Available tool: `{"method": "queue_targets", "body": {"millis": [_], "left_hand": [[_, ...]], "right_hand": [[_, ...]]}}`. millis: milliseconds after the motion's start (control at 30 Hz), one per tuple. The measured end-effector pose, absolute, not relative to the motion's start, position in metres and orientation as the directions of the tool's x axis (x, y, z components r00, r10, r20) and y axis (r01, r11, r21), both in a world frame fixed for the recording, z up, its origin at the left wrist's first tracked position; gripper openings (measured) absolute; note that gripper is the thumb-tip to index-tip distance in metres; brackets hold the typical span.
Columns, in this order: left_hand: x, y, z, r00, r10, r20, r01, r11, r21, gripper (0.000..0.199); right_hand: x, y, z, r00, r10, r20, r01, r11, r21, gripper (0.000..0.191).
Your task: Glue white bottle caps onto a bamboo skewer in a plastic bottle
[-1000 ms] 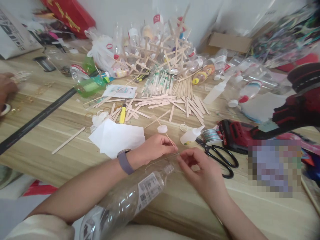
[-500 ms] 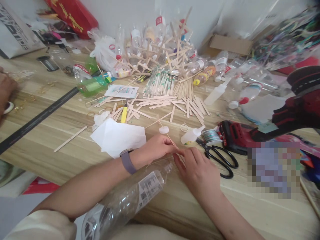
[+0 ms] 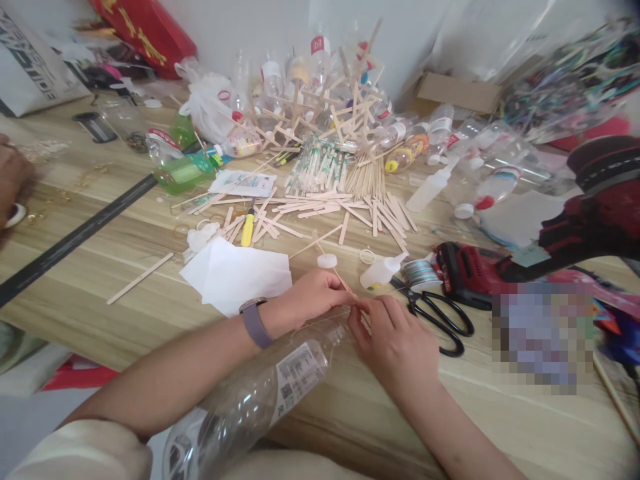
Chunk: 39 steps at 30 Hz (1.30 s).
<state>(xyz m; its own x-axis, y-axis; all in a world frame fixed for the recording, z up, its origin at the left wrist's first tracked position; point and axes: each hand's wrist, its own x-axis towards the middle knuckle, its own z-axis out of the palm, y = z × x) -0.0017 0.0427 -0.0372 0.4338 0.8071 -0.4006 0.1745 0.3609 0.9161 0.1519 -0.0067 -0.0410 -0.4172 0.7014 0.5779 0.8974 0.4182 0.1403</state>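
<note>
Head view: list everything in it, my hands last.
Table: one, wood-brown, throughout
Bottles: many, mostly clear, back
Bags: several, red, white and clear, back
Cardboard box: one, brown, back right
Strip: one, black, left
Flat sticks: many, pale wood, centre
Skewers: many, pale wood, behind flat sticks
Screwdriver: one, yellow handle, among flat sticks
Paper: overlapping sheets, white, left of centre
Squeeze bottles: two, whitish, right of centre
Scissors: one pair, black-handled, right of centre
Thread spool: one, multicoloured, beside scissors
Power tool: one, red and black, right
Large bottle: one, clear, bottom centre
Thin stick: one, pale, centre
Cap: one, white, on thin stick
Co-worker's hand: one, left edge
Left hand: one, bare, pinching thin stick
Right hand: one, bare, beside left hand
</note>
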Motion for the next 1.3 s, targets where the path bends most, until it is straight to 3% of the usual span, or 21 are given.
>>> {"method": "queue_targets", "body": {"millis": [133, 233, 367, 500, 600, 733, 833, 900, 1067, 1167, 1300], "left_hand": [[-0.003, 0.042, -0.038, 0.460, 0.815, -0.353, 0.205, 0.289, 0.935, 0.030], [-0.004, 0.042, -0.038, 0.479, 0.818, -0.317, 0.250, 0.219, 0.943, 0.030], [-0.005, 0.042, -0.038, 0.504, 0.814, -0.289, 0.248, 0.184, 0.951, 0.027], [-0.004, 0.042, -0.036, 0.546, 0.795, -0.264, 0.216, 0.171, 0.961, 0.022], [-0.003, 0.040, -0.034, 0.560, 0.781, -0.277, 0.214, 0.186, 0.959, 0.022], [-0.003, 0.039, -0.030, 0.519, 0.789, -0.327, 0.263, 0.216, 0.940, 0.023], [-0.004, 0.039, -0.028, 0.488, 0.798, -0.354, 0.261, 0.254, 0.931, 0.022], [-0.005, 0.039, -0.027, 0.462, 0.801, -0.380, 0.265, 0.285, 0.921, 0.022], [-0.004, 0.038, -0.027, 0.406, 0.829, -0.385, 0.321, 0.265, 0.909, 0.024], [-0.002, 0.038, -0.029, 0.403, 0.843, -0.357, 0.317, 0.237, 0.918, 0.025], [-0.001, 0.038, -0.029, 0.378, 0.853, -0.360, 0.314, 0.247, 0.917, 0.026]], "right_hand": [[0.152, -0.007, -0.042, -0.393, 0.724, 0.567, 0.906, 0.409, 0.107, 0.020], [0.153, -0.006, -0.042, -0.344, 0.771, 0.537, 0.904, 0.426, -0.033, 0.019], [0.157, -0.002, -0.039, -0.233, 0.889, 0.394, 0.798, 0.406, -0.444, 0.015], [0.161, 0.004, -0.038, -0.109, 0.989, 0.096, 0.540, 0.141, -0.830, 0.014], [0.164, 0.007, -0.041, -0.097, 0.991, -0.088, 0.358, -0.047, -0.933, 0.016], [0.166, 0.006, -0.044, -0.115, 0.979, -0.168, 0.260, -0.133, -0.956, 0.021], [0.169, 0.003, -0.041, -0.055, 0.998, -0.035, 0.385, -0.011, -0.923, 0.019], [0.171, -0.001, -0.039, -0.059, 0.987, 0.150, 0.556, 0.157, -0.816, 0.015], [0.166, -0.010, -0.040, -0.344, 0.810, 0.476, 0.797, 0.519, -0.307, 0.009], [0.159, -0.010, -0.042, -0.428, 0.732, 0.530, 0.859, 0.512, -0.014, 0.013], [0.154, -0.009, -0.041, -0.448, 0.696, 0.560, 0.878, 0.461, 0.130, 0.019]]}}
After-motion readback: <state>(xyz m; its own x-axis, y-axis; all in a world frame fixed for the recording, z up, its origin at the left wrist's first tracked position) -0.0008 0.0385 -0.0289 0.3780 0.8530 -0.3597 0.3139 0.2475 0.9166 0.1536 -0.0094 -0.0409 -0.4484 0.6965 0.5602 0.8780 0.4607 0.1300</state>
